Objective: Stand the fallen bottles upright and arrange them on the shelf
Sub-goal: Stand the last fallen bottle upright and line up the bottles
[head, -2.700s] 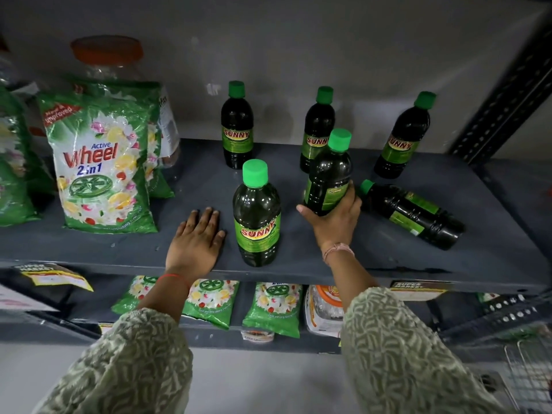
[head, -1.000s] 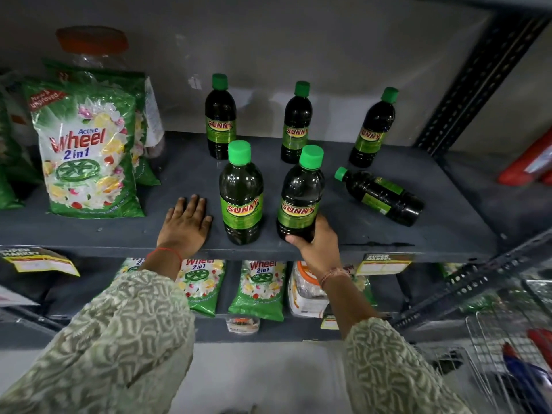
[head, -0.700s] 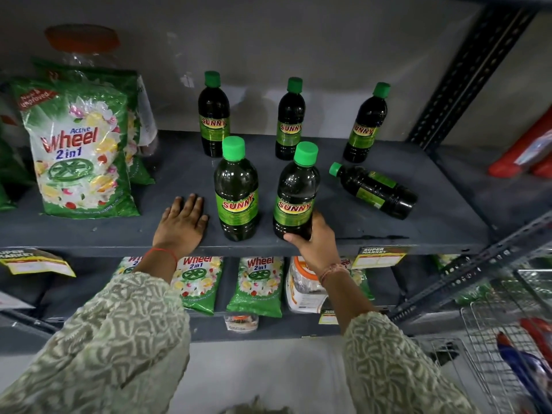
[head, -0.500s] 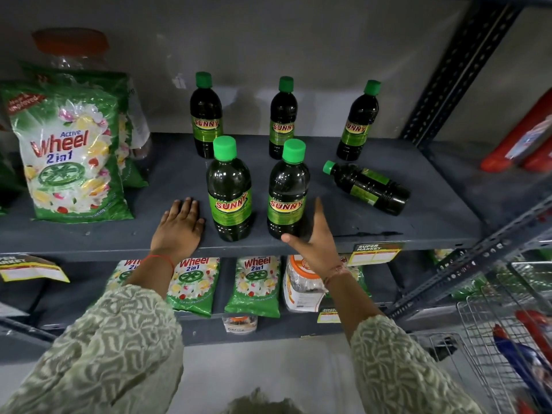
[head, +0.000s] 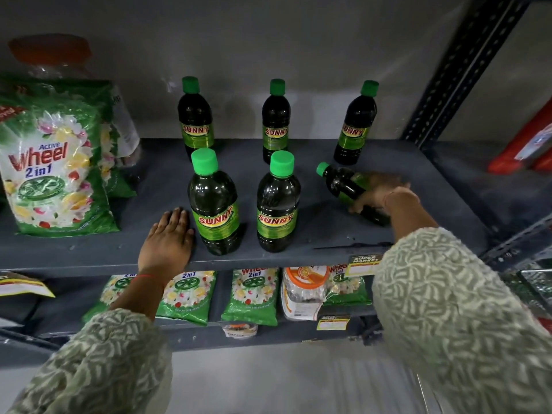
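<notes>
A plain grey wall (head: 298, 40) backs the unit, dimly lit, with soft shadows along it. A dark perforated metal upright (head: 460, 70) slants up on the right. Below the grey metal rack, the floor (head: 268, 380) looks pale and bare. A wire basket (head: 534, 288) sits low at the right edge, and something red (head: 525, 144) leans beyond the upright.

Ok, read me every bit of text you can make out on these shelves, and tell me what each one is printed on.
"SUNNY": labels of the five upright bottles, e.g. front left bottle.
"Active Wheel 2 in 1": big green detergent bag.
"2 in 1", partly "Wheel": small green packets on the lower shelf.
"SUPER MARKET": yellow price tag on the shelf edge; its finer print is unreadable.
Fallen bottle under the right hand: label blurred.
</notes>
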`<move>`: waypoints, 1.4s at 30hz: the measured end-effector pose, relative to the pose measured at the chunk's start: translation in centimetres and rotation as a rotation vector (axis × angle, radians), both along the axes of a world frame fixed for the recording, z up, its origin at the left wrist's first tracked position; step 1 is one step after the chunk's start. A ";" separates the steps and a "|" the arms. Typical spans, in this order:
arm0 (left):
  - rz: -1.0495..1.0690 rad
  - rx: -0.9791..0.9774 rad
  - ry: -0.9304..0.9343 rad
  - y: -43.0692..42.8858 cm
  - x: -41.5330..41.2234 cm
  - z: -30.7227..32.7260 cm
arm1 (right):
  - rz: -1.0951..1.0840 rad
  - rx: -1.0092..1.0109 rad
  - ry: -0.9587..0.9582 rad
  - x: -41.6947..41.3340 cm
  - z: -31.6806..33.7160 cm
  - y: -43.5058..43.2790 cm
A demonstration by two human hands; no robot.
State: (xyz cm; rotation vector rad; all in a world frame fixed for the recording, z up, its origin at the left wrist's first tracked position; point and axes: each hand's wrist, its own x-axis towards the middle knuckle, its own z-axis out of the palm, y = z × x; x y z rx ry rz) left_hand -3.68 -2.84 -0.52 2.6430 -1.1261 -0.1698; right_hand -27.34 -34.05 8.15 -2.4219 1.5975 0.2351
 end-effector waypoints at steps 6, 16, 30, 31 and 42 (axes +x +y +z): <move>-0.009 -0.006 -0.022 0.1 0.2 -0.2 | -0.095 -0.125 -0.568 2.8 -1.1 1.9; 0.004 0.002 -0.006 0.2 0.3 -0.4 | -0.302 -0.073 -1.276 6.1 -5.0 6.1; 0.011 0.015 0.005 0.0 0.3 -0.3 | -0.210 -0.186 -1.116 5.1 -6.1 6.6; 0.013 0.014 0.009 0.1 0.3 -0.3 | -0.198 -0.187 -1.144 5.1 -6.4 6.5; 0.000 0.022 -0.012 0.0 0.5 -0.3 | 0.028 0.515 -1.112 0.9 -5.9 1.3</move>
